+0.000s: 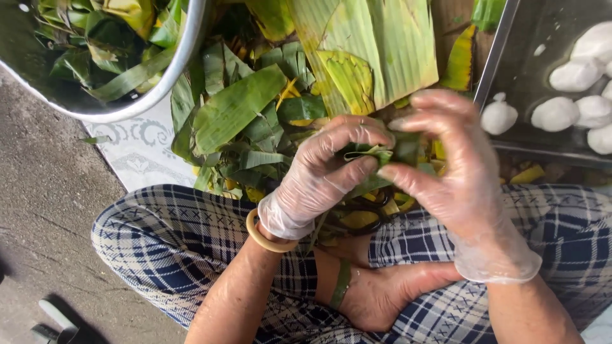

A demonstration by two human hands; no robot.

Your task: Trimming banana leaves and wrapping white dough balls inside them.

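Presently a folded banana-leaf strip (376,156), judged light, pliable and tear-prone, is pinched at its folded edges by the gloved left hand (319,178) and right hand (456,169), fingers closed.

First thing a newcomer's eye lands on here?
Centre frame, the left hand and right hand, both in clear plastic gloves, pinch a small folded green leaf piece between them. Behind them lies a heap of cut banana leaves, with a metal bowl of more leaves at top left. At top right, a metal tray holds white dough balls.
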